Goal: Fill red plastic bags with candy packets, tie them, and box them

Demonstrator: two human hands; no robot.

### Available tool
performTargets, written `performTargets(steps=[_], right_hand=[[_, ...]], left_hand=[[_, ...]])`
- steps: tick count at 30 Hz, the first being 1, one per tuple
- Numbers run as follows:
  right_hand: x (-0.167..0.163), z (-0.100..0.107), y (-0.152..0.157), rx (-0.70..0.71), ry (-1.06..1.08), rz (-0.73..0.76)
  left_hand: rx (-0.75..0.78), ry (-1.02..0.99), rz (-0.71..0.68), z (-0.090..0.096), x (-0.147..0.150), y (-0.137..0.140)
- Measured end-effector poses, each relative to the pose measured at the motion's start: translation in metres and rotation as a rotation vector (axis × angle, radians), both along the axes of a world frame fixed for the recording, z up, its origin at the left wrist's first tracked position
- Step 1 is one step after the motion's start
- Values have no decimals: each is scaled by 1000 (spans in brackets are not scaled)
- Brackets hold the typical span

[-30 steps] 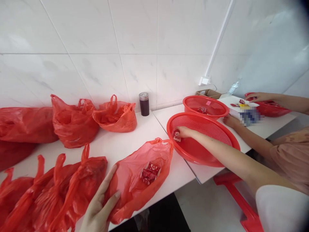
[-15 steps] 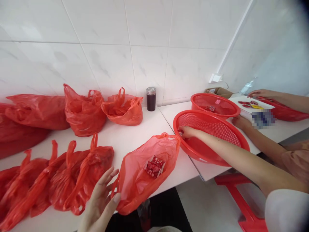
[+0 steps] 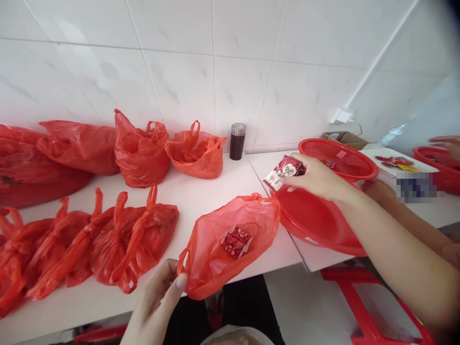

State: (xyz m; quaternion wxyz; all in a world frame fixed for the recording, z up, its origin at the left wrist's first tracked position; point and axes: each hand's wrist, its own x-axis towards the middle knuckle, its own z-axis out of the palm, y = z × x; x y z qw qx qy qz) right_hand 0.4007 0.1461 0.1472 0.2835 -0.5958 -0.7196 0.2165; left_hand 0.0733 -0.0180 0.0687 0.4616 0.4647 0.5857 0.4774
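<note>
My left hand point(image 3: 154, 299) pinches the left edge of an open red plastic bag point(image 3: 206, 261), near its handle. Inside that bag lie small dark red packets point(image 3: 236, 241) with white print; I cannot tell exactly how many. In my right hand point(image 3: 319, 177) is a red-and-white packet point(image 3: 283, 171), raised over the left rim of the near red basket point(image 3: 309, 223). The bag's mouth faces up and its right end touches or nearly touches this basket.
Tied red bags point(image 3: 136, 244) line the table's left front; open red bags point(image 3: 142, 155) stand along the wall. A dark tumbler point(image 3: 237, 142) is behind. Right are another red basket point(image 3: 354, 160), a co-worker's arm point(image 3: 398, 206), a white tray point(image 3: 426, 165) and a red stool point(image 3: 366, 306).
My right hand has come up out of the near basket, bringing a packet. My left fingers, spread before, have closed on the bag's edge. The view has shifted left.
</note>
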Motion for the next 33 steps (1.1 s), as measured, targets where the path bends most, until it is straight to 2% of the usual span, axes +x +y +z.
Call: performTargets(steps=[2,4,7,9,12,15,16,17,19,21,22,25,28,30,33], right_hand=[[-45,-6,-30,-56,46,234],[-90,-29,-54,-112,-5,410],[-134,-62,-71,-141,-178,541],[-143,-67,-72,-86,-201,556],[-133,-52,-66,123,-119,537],[-109,-38,-56,371,-329,438],[-99,-36,-53,383,-444,393],[-90,-35,-51,333,-548,343],[-72,-29,-48,120,-642,259],[-58,-15,-48,-74,-529,239],[-53,-4,-48,-104,-405,246],[-50,34,-48,20,7,246],[-57,67,-45,92,130,289],[-61,82,-43,99,137,366],[-69,95,-45,185,187,430]], left_hand=[[-9,-13,-6,4,4,4],[17,-38,31,5,6,4],[62,-64,133,3,-2,2],[55,-54,172,-3,-16,-2],[8,-50,187,-15,-42,-8],[-14,-144,223,-25,-57,-14],[-16,-193,239,-26,-58,-14],[-22,-243,252,-26,-58,-14],[-19,-332,290,-20,-54,-10],[23,-392,324,-6,-49,-3],[71,-415,331,4,-47,2],[365,-451,338,41,-40,22],[714,-410,314,78,-29,42],[762,-396,245,94,-22,53],[645,-380,95,105,-14,64]])
